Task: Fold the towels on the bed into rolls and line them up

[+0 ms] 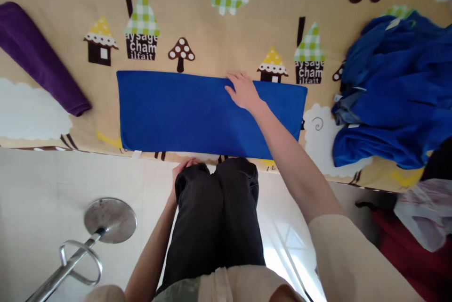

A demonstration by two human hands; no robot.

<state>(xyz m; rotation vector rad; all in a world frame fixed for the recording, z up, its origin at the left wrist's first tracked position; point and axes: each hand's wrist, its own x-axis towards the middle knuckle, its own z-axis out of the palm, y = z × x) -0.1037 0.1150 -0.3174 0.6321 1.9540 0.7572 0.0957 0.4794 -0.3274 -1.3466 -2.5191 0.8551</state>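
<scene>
Our long, flat blue cloth lies smooth on the patterned beige worktop. Our right hand rests spread on its far edge; we can't tell if our left hand, by its near edge, grips. The crumpled blue fabric heap right of it seems left to do.
</scene>
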